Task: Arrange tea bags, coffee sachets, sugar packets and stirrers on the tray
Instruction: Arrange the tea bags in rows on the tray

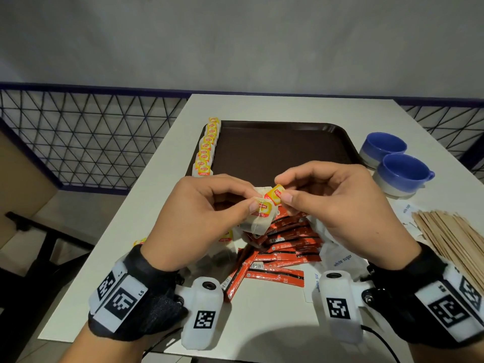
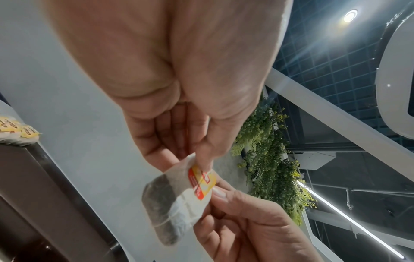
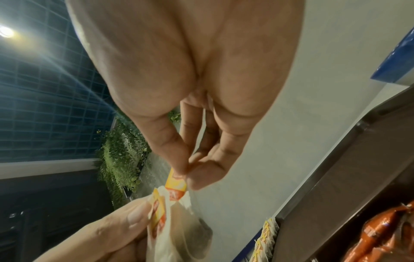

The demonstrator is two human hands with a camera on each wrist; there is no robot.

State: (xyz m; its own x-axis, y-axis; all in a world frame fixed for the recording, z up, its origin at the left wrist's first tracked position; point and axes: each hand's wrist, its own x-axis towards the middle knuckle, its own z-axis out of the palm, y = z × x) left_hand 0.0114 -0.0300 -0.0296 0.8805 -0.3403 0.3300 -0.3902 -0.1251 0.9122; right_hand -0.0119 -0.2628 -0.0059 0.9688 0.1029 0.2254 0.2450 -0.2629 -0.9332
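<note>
Wrist cameras nearest of all, strapped below both hands. Left hand (image 1: 201,218) raised over the near edge of the tray (image 1: 282,150), thumb and forefinger pinching one tea bag (image 1: 258,218) by its top, close to the yellow tag (image 1: 263,206). Right hand (image 1: 337,203) beside it, fingertips pinching a second yellow tag (image 1: 277,193), with a second bag seemingly behind it; both bags held in the air, touching each other, probably stuck or tangled by the strings.

Very light and soft, these bags: thin paper, loose leaves inside, easy to tear. Best hold probably at the folded top or the stiff tag, not at the filled belly. Gentle pull only, otherwise a risk of ripping the paper or the string.

Further to the left, a neat row of tea bags (image 1: 207,146) standing along the left rim of the tray; middle of the tray bare and dark. Under the hands, on the table (image 1: 262,318), a few loose tea bags and a heap of red coffee sachets (image 1: 282,247), then white sugar packets (image 1: 343,260). To the right, a bundle of wooden stirrers (image 1: 450,234), and beyond it two blue cups (image 1: 392,163) just beside the tray corner. Path to the row appearing free; cups standing close only on the right side.
</note>
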